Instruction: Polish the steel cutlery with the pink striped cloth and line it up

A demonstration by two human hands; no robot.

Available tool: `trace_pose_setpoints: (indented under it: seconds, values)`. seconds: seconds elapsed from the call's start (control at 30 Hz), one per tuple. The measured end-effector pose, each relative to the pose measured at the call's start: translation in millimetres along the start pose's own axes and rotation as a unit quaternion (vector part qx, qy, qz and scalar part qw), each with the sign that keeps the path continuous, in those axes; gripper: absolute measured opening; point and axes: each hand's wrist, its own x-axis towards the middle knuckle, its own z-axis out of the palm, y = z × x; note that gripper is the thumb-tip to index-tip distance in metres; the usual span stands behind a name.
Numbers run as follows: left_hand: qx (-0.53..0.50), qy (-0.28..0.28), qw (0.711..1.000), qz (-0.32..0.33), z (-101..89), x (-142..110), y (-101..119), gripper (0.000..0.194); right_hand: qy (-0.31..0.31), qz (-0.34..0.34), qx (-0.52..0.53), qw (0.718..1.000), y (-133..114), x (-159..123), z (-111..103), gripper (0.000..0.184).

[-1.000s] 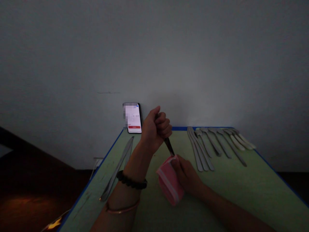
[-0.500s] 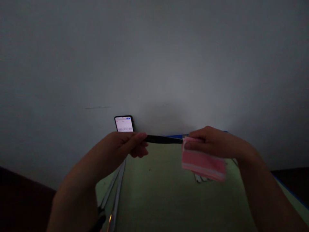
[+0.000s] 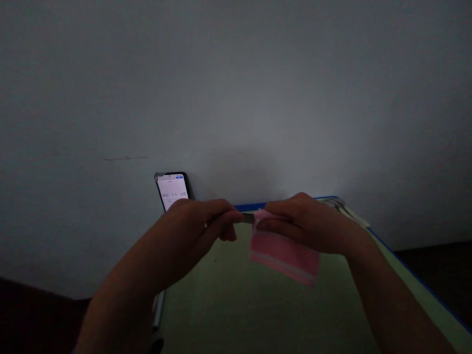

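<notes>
My left hand (image 3: 214,223) pinches one end of a slim dark strip-like object (image 3: 248,218). Only a short piece of it shows between my hands, so its kind is unclear. My right hand (image 3: 295,216) is closed on a folded pink cloth (image 3: 283,253) with pale stripes, pressed around the object's other part. The cloth's free end hangs down over the table. Both hands are raised above the tabletop, close together.
A lit phone (image 3: 173,189) leans on the grey wall (image 3: 243,98), showing a timer. The greenish table (image 3: 239,305) has a blue edge. Thin pale items (image 3: 346,209) lie at its far right corner. A long silvery piece (image 3: 158,309) lies at lower left, partly behind my left arm.
My hands have come closer together, so less of the dark strip shows between them. The view has shifted, and the silvery pieces at lower left are now mostly hidden.
</notes>
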Motion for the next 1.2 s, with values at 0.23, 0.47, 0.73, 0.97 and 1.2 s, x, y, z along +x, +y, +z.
trace_pose_setpoints:
  seconds: [0.23, 0.47, 0.73, 0.97, 1.2]
  values:
    - [-0.030, 0.102, 0.994, -0.032, -8.6, -16.3, -42.0, 0.028, -0.027, 0.055, 0.095, 0.994, 38.3, -23.0, -17.2, 0.037]
    - [-0.063, 0.149, 0.986, -0.030, -12.3, -16.1, -26.9, 0.024, -0.010, 0.058, 0.058, 0.997, 25.8, -20.3, -13.7, 0.036]
    - [-0.072, 0.051, 0.996, 0.000, -0.7, -1.4, -0.7, 0.019, 0.013, -0.019, 0.036, 0.999, -0.3, 0.2, -0.4, 0.033]
    - [-0.059, 0.090, 0.994, -0.018, 8.7, 8.8, -1.5, 0.022, 0.027, -0.004, 0.019, 0.999, 2.8, 2.6, 3.7, 0.037]
    - [-0.105, 0.001, 0.994, -0.004, -6.9, -4.2, -11.7, 0.022, -0.001, -0.015, 0.047, 0.999, 4.5, 0.7, -0.9, 0.034]
